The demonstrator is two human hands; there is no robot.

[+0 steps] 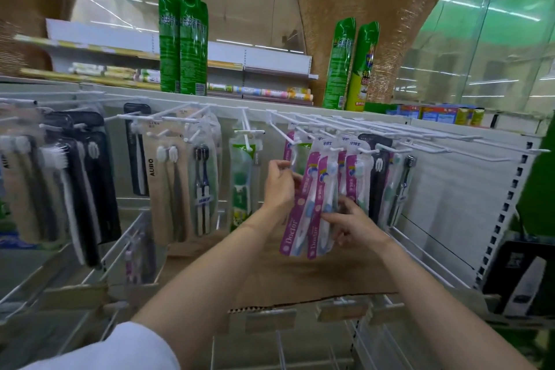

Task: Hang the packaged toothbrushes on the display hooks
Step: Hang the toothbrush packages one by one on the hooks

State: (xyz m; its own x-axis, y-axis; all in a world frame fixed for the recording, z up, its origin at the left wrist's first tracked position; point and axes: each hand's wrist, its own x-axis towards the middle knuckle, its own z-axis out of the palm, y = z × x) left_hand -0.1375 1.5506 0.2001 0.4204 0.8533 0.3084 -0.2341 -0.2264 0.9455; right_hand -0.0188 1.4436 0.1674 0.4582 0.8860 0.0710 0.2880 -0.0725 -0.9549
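Observation:
Purple "Doctor" toothbrush packs (309, 204) hang from white wire display hooks (303, 126) in the middle of the rack. My left hand (279, 183) is raised at the left side of these packs, its fingers pinched on the upper edge of one pack near the hook tip. My right hand (351, 222) is lower and to the right, gripping the lower halves of the front purple packs. More purple packs (354, 171) hang just behind them.
Black, beige and green toothbrush packs (168, 183) fill the hooks to the left. Bare white hooks (450, 135) jut out on the right. Tall green spray cans (183, 42) stand on the top shelf. Wire baskets (129, 246) sit below.

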